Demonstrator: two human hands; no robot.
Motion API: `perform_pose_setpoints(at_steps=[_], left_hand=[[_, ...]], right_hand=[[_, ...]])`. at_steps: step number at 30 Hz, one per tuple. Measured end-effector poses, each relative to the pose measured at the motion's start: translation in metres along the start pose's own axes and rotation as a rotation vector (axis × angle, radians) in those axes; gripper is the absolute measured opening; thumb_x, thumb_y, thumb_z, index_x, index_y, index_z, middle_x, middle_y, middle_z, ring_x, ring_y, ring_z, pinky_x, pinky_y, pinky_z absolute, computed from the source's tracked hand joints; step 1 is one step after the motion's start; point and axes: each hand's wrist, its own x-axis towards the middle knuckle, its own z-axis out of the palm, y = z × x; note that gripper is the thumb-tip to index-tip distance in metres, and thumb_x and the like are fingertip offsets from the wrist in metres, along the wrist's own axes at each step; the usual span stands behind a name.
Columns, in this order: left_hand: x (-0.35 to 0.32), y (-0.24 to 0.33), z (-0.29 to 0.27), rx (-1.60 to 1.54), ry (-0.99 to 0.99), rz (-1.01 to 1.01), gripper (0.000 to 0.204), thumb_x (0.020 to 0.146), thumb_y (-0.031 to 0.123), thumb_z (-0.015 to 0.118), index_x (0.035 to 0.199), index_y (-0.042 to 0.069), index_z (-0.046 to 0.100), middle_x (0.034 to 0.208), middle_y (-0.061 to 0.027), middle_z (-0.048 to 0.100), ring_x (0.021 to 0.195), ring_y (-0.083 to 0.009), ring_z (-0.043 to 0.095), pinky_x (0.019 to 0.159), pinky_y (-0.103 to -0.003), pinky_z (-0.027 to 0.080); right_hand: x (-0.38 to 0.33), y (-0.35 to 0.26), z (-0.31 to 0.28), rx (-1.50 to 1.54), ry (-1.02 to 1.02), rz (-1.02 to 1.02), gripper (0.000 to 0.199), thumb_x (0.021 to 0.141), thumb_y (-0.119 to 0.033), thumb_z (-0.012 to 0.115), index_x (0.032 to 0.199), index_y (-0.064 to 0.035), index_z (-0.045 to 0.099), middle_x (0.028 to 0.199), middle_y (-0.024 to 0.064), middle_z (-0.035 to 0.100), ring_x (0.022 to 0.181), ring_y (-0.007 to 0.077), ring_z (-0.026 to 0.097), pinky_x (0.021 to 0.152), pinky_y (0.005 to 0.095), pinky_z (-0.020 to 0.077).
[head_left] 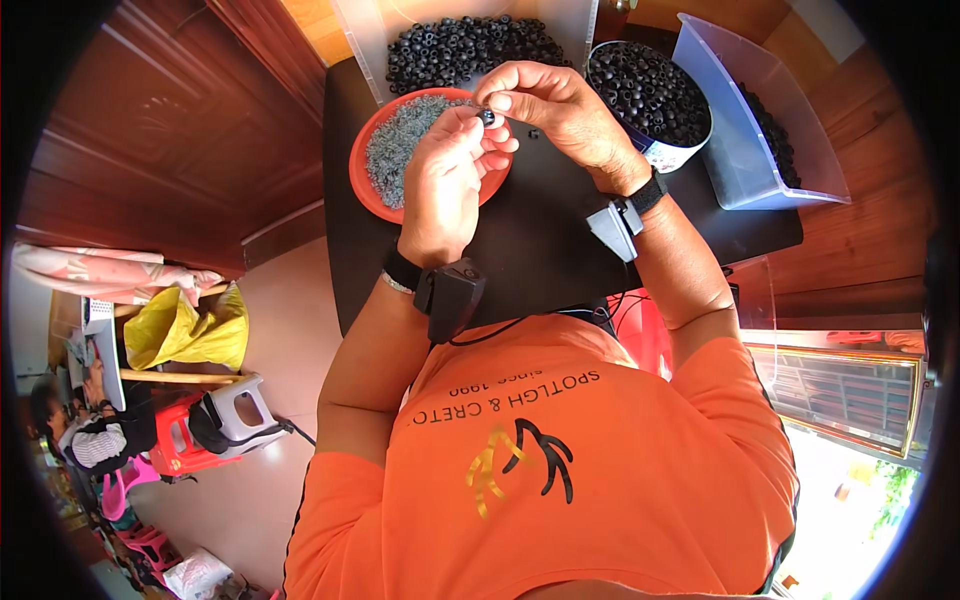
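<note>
The left edge of a black, flat surface (540, 230) runs just beside a round orange-red plastic bowl (362, 185) of small, clear greyish pieces (400, 140). Above the bowl's right side, the left hand (455, 150), palm partly upturned and fingers curled, pinches a small, shiny, round black piece (488, 117). Behind stands a clear plastic box (362, 45) of black rings (470, 55). The right hand (550, 108) arches in, back uppermost, thumb and forefinger closed together at the piece; whether they grip anything is hidden. Bare surface spreads below both hands. Rightward, a round white-and-blue tub (680, 155) and a translucent bluish plastic bin (735, 150) crowd the far right edge.
</note>
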Motion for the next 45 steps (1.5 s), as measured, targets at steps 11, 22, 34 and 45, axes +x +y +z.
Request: perform_pose_setpoints(at_steps=[11, 22, 34, 45], left_hand=[[0.001, -0.006, -0.012, -0.197, 0.09, -0.089, 0.015, 0.093, 0.019, 0.046, 0.1, 0.008, 0.053, 0.095, -0.0041, 0.059, 0.09, -0.015, 0.057, 0.08, -0.031, 0.045], [0.002, -0.003, -0.01, -0.24, 0.069, -0.096, 0.018, 0.095, 0.021, 0.045, 0.104, 0.009, 0.055, 0.1, -0.0021, 0.058, 0.093, -0.0144, 0.056, 0.085, -0.033, 0.044], [-0.001, 0.002, -0.001, -0.21, -0.019, -0.064, 0.017, 0.094, 0.023, 0.047, 0.102, 0.009, 0.055, 0.102, -0.0029, 0.058, 0.094, -0.0138, 0.054, 0.085, -0.033, 0.042], [0.004, -0.002, -0.011, -0.27, -0.002, -0.099, 0.019, 0.095, 0.023, 0.047, 0.105, 0.009, 0.055, 0.101, -0.0035, 0.058, 0.093, -0.0152, 0.055, 0.086, -0.034, 0.043]], right_hand=[[-0.003, 0.003, 0.014, -0.86, 0.102, -0.493, 0.026, 0.077, -0.016, 0.073, 0.1, -0.0059, 0.067, 0.098, 0.0095, 0.065, 0.095, 0.026, 0.061, 0.086, 0.0368, 0.0479], [-0.003, 0.01, 0.018, -0.75, 0.133, -0.524, 0.027, 0.074, -0.012, 0.075, 0.1, -0.0068, 0.067, 0.098, 0.0085, 0.066, 0.089, 0.0233, 0.063, 0.079, 0.033, 0.0508], [-0.005, 0.01, 0.012, -0.612, 0.123, -0.481, 0.023, 0.078, -0.01, 0.073, 0.098, -0.004, 0.067, 0.096, 0.0081, 0.066, 0.089, 0.0205, 0.064, 0.08, 0.0307, 0.051], [-0.002, 0.012, 0.013, -0.562, 0.096, -0.518, 0.017, 0.08, -0.006, 0.071, 0.097, -0.0035, 0.067, 0.097, 0.0091, 0.066, 0.089, 0.0184, 0.063, 0.08, 0.03, 0.0507]])
